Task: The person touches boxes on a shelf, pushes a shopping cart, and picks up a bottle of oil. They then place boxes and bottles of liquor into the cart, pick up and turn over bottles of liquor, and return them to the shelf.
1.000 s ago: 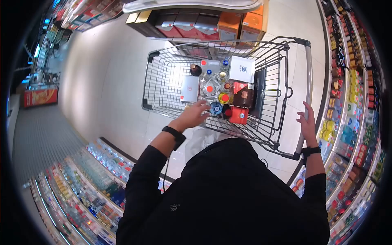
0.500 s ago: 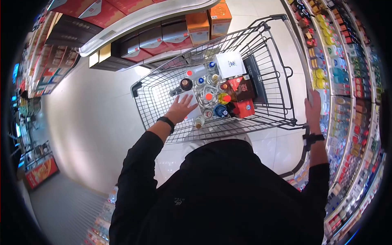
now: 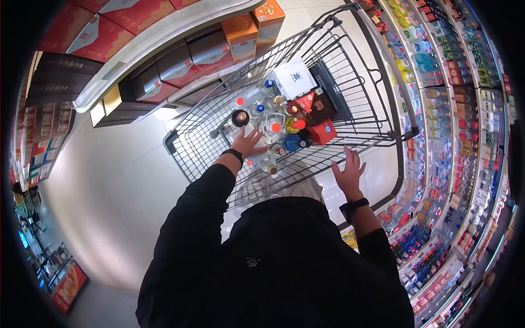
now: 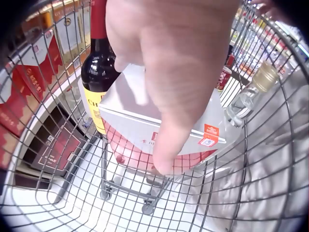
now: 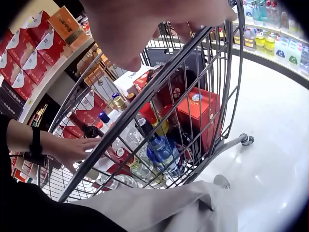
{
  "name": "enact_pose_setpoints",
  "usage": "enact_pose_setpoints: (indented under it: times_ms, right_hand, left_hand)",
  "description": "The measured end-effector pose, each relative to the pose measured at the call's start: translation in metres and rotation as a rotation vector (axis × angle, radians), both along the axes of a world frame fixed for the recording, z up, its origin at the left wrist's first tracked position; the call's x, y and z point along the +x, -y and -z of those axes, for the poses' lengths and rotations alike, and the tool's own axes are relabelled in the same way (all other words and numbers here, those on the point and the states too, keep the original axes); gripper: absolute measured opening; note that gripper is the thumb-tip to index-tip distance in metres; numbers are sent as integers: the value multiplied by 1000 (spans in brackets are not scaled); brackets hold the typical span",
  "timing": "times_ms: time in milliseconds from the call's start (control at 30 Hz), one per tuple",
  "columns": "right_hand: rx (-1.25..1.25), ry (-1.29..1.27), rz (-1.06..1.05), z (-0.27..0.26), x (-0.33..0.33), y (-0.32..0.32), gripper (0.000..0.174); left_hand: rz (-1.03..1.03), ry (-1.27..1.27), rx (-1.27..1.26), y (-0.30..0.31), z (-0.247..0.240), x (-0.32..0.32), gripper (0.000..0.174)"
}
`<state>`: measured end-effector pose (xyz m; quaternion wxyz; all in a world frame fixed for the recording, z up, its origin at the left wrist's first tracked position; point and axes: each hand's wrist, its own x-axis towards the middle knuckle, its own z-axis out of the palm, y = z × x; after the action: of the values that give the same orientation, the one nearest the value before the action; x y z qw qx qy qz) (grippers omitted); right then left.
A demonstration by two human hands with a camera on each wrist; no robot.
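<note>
A metal shopping cart (image 3: 306, 174) holds several bottles, a white box (image 3: 294, 78) and a red box (image 3: 322, 133). My left hand (image 3: 247, 145) is over the cart's front part, fingers spread. In the left wrist view that hand (image 4: 169, 67) lies over a white and red box (image 4: 140, 130), thumb down its near side, beside a dark wine bottle (image 4: 98, 72) with a yellow label; the other fingertips are hidden. My right hand (image 3: 349, 175) hovers by the cart's near side rim, fingers spread; in the right wrist view it (image 5: 159, 24) is just above the rim, contact unclear.
A display shelf (image 3: 164, 33) with red boxes stands beyond the cart, with orange boxes (image 3: 239, 37) at its end. Shelves of bottles (image 3: 437, 136) line the right side. Pale floor (image 3: 126, 164) lies to the left, and the cart's handle (image 3: 396, 82) is at the right.
My right hand has left the handle area and moved left to the cart's near side. The cart has turned in view. My left hand has moved from the bottles to the white box.
</note>
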<state>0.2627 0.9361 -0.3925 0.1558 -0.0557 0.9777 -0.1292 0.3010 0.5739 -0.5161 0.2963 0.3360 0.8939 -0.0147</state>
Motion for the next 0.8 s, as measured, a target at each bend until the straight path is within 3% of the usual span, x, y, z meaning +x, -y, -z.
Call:
enact_pose_setpoints:
  times_ms: [100,167,233,300,367,533,700,800]
  right_hand:
    - [-9,15,71,7,-4,1,57]
    - [-179,-77,-122,19,-8,-10,57]
    - [-133,-132,-163,19,-10,-9,46]
    - [-42,44,-290,15,-13,-11,38]
    - [-82,30,-297,11,-15,-10,40]
    - [-60,101,-366,6,-17,-11,55]
    - [3,75,-315,6,-10,-1,56]
    - [-4,35,-324,9,-9,1,56]
  left_hand:
    - [19,25,-27,2,-5,1,55]
    - [15,-98,-11,-1,15,7,56]
    - [60,-128,4,-2,30,8,56]
    - [100,-159,17,-1,32,7,56]
    - [-3,-136,73,2,22,9,54]
    - [9,-176,70,5,23,13,51]
    - [46,-207,-18,2,18,14,51]
    - [-2,-84,-39,4,13,8,49]
